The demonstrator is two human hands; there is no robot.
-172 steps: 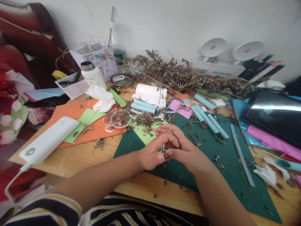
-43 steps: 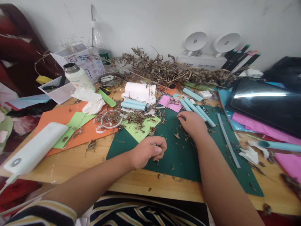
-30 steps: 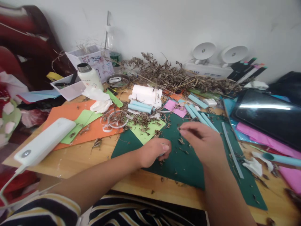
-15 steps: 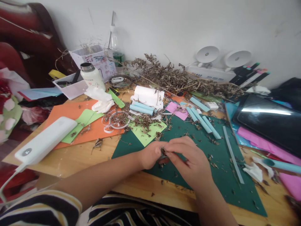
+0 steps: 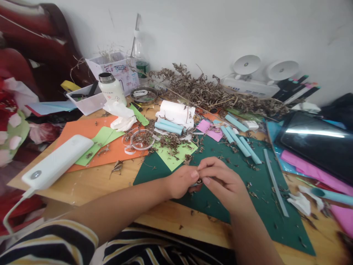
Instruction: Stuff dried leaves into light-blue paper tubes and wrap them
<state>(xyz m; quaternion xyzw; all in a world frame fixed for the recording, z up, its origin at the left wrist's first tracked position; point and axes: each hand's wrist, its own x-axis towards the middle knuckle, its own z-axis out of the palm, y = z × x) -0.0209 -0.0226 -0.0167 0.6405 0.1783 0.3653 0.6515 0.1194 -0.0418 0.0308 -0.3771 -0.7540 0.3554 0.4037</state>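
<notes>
My left hand (image 5: 183, 180) is closed round a small paper tube (image 5: 199, 182), whose pale round end shows between the fingers with dark bits in it; the rest is hidden. The fingertips of my right hand (image 5: 222, 180) are pinched together at this end, touching my left thumb; what they hold is hidden. Both hands are over the dark green mat (image 5: 215, 204), on which brown leaf crumbs are scattered. Just beyond them, dried leaves (image 5: 172, 142) lie heaped on a light green paper square (image 5: 176, 158). To the right rest several light-blue paper tubes (image 5: 239, 141).
A bundle of dried plants (image 5: 198, 88) lies along the wall. At left are an uncapped white bottle (image 5: 111, 90), a roll of clear tape (image 5: 142, 140), orange paper (image 5: 82, 134) and a white power bank (image 5: 59, 162) with its cable. A black tablet (image 5: 317, 143) is at right.
The view has shifted slightly. My right fingertips have closed in over the tube's end, where dark leaf bits stuck out before. Both hands remain together over the mat.
</notes>
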